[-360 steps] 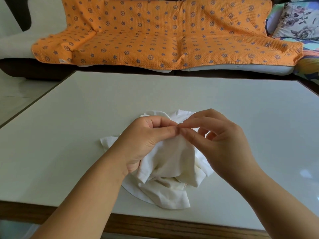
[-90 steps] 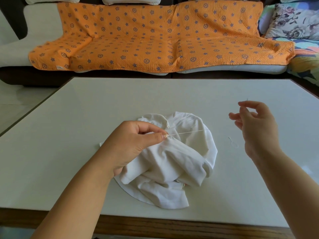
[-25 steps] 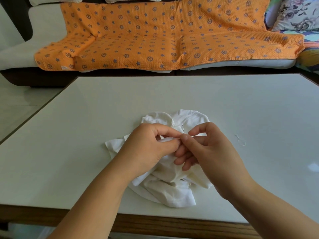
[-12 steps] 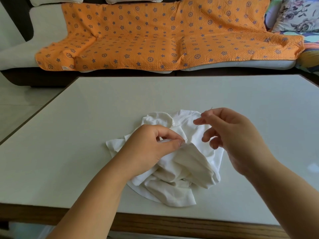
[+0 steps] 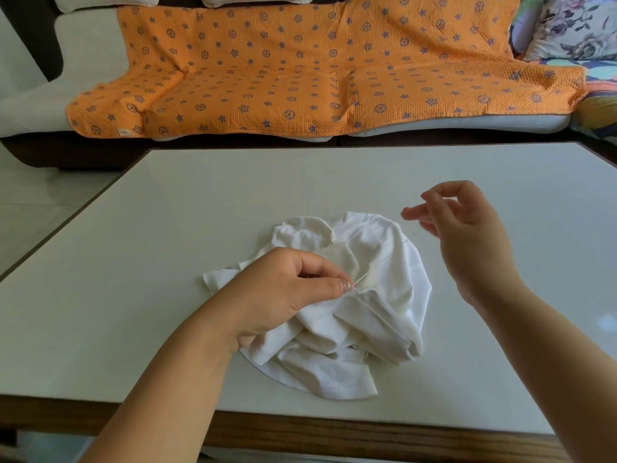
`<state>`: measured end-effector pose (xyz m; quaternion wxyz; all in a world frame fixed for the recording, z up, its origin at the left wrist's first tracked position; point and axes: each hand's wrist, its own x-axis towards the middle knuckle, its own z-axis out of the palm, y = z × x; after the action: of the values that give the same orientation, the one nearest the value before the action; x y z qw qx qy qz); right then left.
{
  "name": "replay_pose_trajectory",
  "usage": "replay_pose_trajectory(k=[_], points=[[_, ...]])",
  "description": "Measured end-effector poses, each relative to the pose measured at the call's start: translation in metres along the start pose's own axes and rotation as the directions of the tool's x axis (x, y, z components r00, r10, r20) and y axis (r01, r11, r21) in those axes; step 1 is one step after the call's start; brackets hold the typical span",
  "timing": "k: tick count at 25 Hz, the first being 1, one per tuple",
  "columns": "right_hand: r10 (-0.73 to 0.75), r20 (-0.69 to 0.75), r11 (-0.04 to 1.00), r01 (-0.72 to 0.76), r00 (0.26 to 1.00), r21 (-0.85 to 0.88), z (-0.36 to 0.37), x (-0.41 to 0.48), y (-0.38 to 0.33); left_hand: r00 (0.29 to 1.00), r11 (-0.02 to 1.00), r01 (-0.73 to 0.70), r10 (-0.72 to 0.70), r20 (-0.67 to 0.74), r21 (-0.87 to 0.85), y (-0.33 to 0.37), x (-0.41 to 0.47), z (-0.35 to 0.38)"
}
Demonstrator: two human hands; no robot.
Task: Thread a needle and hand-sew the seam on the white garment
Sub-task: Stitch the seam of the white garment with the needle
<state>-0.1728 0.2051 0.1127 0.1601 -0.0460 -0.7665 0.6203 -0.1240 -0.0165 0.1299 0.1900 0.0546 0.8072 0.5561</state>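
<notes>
White garment (image 5: 377,305): crumpled, creased, lying mid-table (image 5: 200,212).
Left hand (image 5: 283,292): pinches a garment fold at the seam.
Thread (image 5: 362,278): fine, pale, runs toward 2 o'clock.
Right hand (image 5: 467,228): raised at 2 o'clock, pinching the thread.

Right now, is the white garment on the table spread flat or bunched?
Bunched: the white fabric garment lies crumpled in deep folds, one edge pinched up by the left hand.

The bare left hand (image 5: 283,292), low, pinches the crumpled white cloth garment (image 5: 384,295) between thumb and forefinger, while the bare right hand (image 5: 467,228) hovers raised, fingertips (image 5: 430,199) pinched (contents unclear).
</notes>
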Motion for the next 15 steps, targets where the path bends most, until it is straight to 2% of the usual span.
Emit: replay_pose_trajectory(k=[2,5,15], points=[[-0.054,-0.044,0.987,0.046,0.998,-0.156,-0.004,0.005,0.005,1.000,1.000,0.010,-0.009,0.014,-0.010,0.000,-0.001,-0.002],[-0.089,-0.098,0.966,0.062,0.991,-0.251,-0.013,0.014,0.010,1.000,1.000,0.012,-0.012,0.018,-0.026,-0.001,0.000,-0.006],[-0.004,-0.102,0.938,-0.031,0.995,-0.344,-0.026,0.027,0.028,0.999,0.982,0.036,-0.031,0.030,-0.185,-0.003,-0.001,-0.016]])
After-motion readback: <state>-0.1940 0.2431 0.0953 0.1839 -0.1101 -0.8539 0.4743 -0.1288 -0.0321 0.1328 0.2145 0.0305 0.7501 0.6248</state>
